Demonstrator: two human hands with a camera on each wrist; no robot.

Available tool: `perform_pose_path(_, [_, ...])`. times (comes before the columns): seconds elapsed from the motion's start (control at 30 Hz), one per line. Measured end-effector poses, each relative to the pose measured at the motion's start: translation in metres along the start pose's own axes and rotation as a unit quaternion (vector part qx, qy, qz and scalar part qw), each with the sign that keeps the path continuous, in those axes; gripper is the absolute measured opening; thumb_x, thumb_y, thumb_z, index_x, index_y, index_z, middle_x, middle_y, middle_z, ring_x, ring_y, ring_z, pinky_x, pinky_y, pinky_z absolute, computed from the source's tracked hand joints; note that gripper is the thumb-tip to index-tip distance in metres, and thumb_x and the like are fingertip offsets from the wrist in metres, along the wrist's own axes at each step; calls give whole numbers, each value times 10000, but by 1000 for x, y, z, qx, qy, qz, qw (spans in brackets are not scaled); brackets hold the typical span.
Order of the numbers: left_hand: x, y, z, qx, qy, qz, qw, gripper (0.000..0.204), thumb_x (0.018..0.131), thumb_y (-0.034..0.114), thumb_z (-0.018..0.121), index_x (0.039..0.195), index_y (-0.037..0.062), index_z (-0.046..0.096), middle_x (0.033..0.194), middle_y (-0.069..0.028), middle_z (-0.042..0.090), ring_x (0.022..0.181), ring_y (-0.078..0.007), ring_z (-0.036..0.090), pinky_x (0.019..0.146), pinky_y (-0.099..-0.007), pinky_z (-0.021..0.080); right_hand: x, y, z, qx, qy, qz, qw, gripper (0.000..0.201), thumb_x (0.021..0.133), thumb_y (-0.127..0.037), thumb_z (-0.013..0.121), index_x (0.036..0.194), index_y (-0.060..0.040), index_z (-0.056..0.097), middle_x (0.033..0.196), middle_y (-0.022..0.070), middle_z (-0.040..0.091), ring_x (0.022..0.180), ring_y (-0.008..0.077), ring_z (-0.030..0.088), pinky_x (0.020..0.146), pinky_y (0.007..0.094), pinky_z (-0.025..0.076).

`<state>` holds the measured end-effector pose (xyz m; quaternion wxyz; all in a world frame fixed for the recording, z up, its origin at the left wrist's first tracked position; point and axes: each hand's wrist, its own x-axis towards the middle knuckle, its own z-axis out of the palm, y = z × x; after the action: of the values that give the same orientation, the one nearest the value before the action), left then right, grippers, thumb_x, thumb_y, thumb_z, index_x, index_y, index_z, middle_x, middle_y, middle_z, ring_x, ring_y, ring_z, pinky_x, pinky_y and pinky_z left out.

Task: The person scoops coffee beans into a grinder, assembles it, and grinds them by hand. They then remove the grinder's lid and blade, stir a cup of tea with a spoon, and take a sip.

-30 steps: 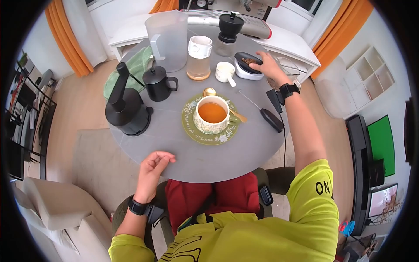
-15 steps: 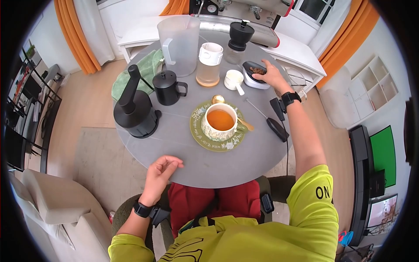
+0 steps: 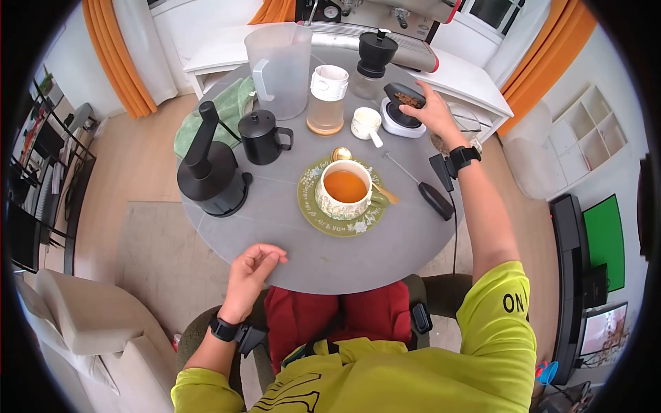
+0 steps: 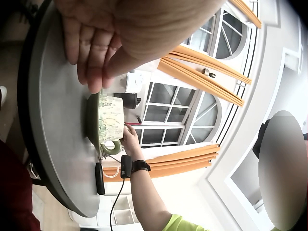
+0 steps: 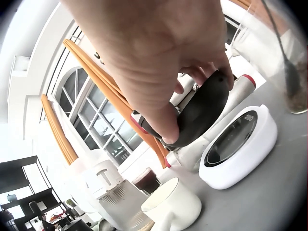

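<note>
Right hand [image 3: 435, 113]: holding, thumb and fingers gripping the rim of a black, shallow oval dish [image 5: 202, 113] with brown bean-like pieces in it. Dish is directly at the fingers, raised above and apart from a white, rounded scale with a black top [image 5: 240, 144]. Beside the scale, a small cream cup with a handle [image 3: 365, 122]; near it, a hand grinder with black top and clear base [image 3: 376, 54], and a clear vessel with a white collar [image 3: 325, 110]. Nearer the person, a patterned cup of orange-brown liquid [image 3: 344, 189] sits on a green lettered saucer [image 3: 311, 215]. Left hand [image 3: 251, 275]: fingers loosely curled, holding nothing, at the near edge of the round grey worktop [image 3: 275, 241]. Left side carries a black lever device [image 3: 210, 175], black lidded pitcher [image 3: 258, 138], green cloth [image 3: 220, 113] and translucent jug [image 3: 279, 69]. Room: silver machine [image 3: 403, 51] on white furniture behind, orange curtains [image 3: 117, 62], beige sofa [image 3: 89, 310] at left, green screen [image 3: 606, 241] at right, pale wood floor [image 3: 155, 165].
</note>
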<state>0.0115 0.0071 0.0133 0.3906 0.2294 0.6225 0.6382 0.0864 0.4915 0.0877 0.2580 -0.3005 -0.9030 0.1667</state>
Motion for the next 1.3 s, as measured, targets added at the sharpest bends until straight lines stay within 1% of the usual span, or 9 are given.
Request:
perform_pose_path(0.4, [-1, 0, 0, -18, -9, 21, 1000, 129, 1002, 99, 553, 1042, 16, 643, 989, -33, 678, 967, -90, 600, 895, -238, 439, -5, -9, -16, 6, -46, 4, 999, 911, 699, -421, 834, 1425, -36, 439, 1316, 271, 558, 1218, 366, 563, 1001, 425, 456])
perform_pose_path(0.5, [-1, -1, -1, -20, -19, 30, 999, 131, 1002, 92, 548, 1042, 9, 641, 999, -37, 675, 970, -94, 599, 907, -241, 438, 0, -19, -18, 19, -40, -15, 999, 921, 696, -442, 840, 1428, -50, 442, 1233, 252, 598, 1095, 321, 623, 943, 390, 488])
perform_pose_path(0.7, [-1, -1, -3, 2, -29, 40, 999, 134, 992, 71, 549, 1053, -7, 640, 1023, -36, 676, 983, -101, 624, 915, -259, 471, 35, -96, -39, 130, -47, -55, 989, 931, 701, -507, 825, 1439, -84, 447, 1168, 224, 625, 1015, 277, 645, 878, 358, 503])
perform_pose_path(0.77, [0, -1, -3, 5, -29, 42, 999, 140, 994, 76, 548, 1057, -7, 641, 1020, -35, 677, 983, -99, 623, 913, -258, 472, 64, -117, -37, 66, -7, -147, 987, 939, 702, -558, 804, 1437, -92, 451, 1178, 221, 625, 1023, 285, 648, 875, 359, 504])
perform_pose_path(1.0, [0, 0, -9, -5, -42, 33, 999, 162, 1003, 123, 551, 1075, 8, 639, 1010, -29, 668, 983, -92, 603, 912, -258, 458, 119, -181, -20, -54, -5, -228, 972, 969, 678, -613, 782, 1432, -91, 468, 1172, 236, 642, 1081, 349, 641, 943, 394, 486])
perform_pose_path(1.07, [1, 2, -11, -23, -47, 18, 998, 164, 1011, 138, 544, 1083, 22, 636, 1026, -28, 661, 999, -92, 589, 932, -258, 440, 128, -192, -11, -86, -17, -223, 971, 874, 735, -493, 790, 1446, -118, 447, 1193, 200, 635, 1071, 315, 633, 925, 380, 481])
perform_pose_path(1.2, [2, 2, -16, -74, -51, -6, 996, 171, 1014, 153, 538, 1085, 31, 635, 1021, -30, 663, 998, -93, 589, 948, -257, 421, 138, -206, 3, -120, -26, -256, 959, 836, 731, -370, 807, 1436, -102, 443, 1215, 232, 631, 1136, 382, 609, 975, 418, 467])
perform_pose_path(1.27, [4, 1, -18, -93, -46, -3, 995, 175, 1014, 157, 537, 1085, 32, 635, 1019, -30, 665, 1000, -94, 589, 954, -257, 416, 134, -219, 7, -188, 12, -343, 920, 799, 733, -281, 805, 1424, -100, 447, 1202, 245, 630, 1122, 404, 598, 982, 439, 465])
perform_pose_path(1.3, [6, -1, -19, -99, -41, -6, 994, 174, 1014, 156, 536, 1083, 29, 633, 1020, -32, 665, 1002, -97, 590, 957, -257, 415, 130, -224, 12, -245, 17, -329, 912, 785, 721, -207, 803, 1414, -111, 446, 1205, 229, 624, 1133, 406, 576, 986, 457, 467])
